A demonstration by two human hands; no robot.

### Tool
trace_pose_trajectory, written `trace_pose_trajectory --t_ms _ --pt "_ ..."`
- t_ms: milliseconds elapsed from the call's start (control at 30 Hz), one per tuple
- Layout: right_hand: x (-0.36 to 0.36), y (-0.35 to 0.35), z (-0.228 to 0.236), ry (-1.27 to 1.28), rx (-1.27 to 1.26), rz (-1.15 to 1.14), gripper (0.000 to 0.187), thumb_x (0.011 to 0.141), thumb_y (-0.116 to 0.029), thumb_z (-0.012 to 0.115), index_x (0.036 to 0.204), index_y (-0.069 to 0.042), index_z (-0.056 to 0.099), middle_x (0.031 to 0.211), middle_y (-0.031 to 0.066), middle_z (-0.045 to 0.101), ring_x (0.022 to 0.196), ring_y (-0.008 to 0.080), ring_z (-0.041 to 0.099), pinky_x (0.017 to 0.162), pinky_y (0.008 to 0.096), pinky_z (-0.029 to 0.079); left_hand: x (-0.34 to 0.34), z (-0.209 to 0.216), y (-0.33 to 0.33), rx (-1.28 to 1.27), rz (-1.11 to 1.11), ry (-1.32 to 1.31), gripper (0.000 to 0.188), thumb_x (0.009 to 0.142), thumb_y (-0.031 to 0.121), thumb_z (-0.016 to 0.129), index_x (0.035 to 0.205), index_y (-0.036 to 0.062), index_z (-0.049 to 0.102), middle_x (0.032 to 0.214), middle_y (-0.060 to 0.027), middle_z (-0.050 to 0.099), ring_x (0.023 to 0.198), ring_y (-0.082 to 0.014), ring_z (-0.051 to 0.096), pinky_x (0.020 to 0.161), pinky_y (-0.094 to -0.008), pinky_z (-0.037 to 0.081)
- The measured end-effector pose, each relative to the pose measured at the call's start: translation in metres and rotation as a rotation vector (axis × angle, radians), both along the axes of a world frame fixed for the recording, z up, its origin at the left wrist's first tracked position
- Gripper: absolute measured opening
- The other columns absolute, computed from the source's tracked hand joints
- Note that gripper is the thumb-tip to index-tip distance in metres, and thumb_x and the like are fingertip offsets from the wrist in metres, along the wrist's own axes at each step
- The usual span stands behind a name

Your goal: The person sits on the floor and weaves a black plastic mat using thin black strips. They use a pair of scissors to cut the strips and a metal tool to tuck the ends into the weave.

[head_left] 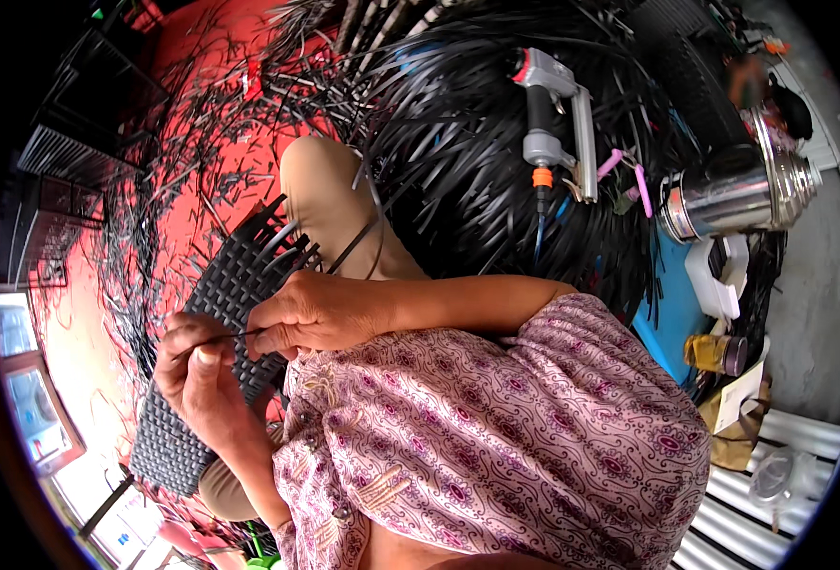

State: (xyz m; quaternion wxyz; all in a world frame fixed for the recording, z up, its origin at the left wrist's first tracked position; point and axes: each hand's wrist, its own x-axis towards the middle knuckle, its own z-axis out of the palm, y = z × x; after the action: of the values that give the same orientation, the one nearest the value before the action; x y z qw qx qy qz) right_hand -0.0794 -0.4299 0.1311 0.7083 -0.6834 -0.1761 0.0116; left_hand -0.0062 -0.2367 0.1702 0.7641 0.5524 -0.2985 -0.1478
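Observation:
My left hand point(197, 375) is closed in a pinch on one end of a thin dark strip point(230, 336). My right hand point(311, 313) pinches the same strip a short way along, so a small length spans the gap between them. Under both hands a woven panel point(175, 427) of dark grey flat strips lies slanted across my lap. Loose strip ends point(273, 231) stick out from its upper edge, near my knee point(320, 176). My hands hide part of the weave.
Cut black strips point(458, 142) lie heaped beyond my knee and scattered over the red floor point(249, 180). On the heap rest an air stapler point(545, 119) with its hose and pink-handled scissors point(640, 180). A steel flask point(724, 195), white container point(715, 275) and jar point(715, 353) stand at right.

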Motion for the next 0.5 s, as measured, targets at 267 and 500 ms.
trace_pose_trajectory --t_ms 267,500 --pt "-0.066 -0.152 0.020 -0.024 -0.087 -0.997 0.014 0.095 -0.015 0.069 0.104 -0.005 0.075 0.099 0.0078 0.076 0.086 0.0176 0.072 0.079 0.0329 0.058 -0.010 0.009 -0.050 -0.107 -0.102 0.014 0.014 0.100 0.013 0.065 0.097 0.0010 0.060 0.086 -0.0109 0.063 0.077 -0.0203 0.060 0.079 -0.0338 0.052" --pt "-0.232 -0.327 -0.028 0.813 -1.267 -1.778 0.038 0.088 -0.040 0.073 0.095 -0.003 0.073 0.099 0.0214 0.075 0.099 0.0409 0.071 0.085 0.0484 0.056 -0.009 -0.005 -0.050 -0.126 -0.120 0.164 0.010 0.100 0.011 0.065 0.096 0.0028 0.060 0.088 -0.0101 0.064 0.076 -0.0177 0.061 0.074 -0.0305 0.052"
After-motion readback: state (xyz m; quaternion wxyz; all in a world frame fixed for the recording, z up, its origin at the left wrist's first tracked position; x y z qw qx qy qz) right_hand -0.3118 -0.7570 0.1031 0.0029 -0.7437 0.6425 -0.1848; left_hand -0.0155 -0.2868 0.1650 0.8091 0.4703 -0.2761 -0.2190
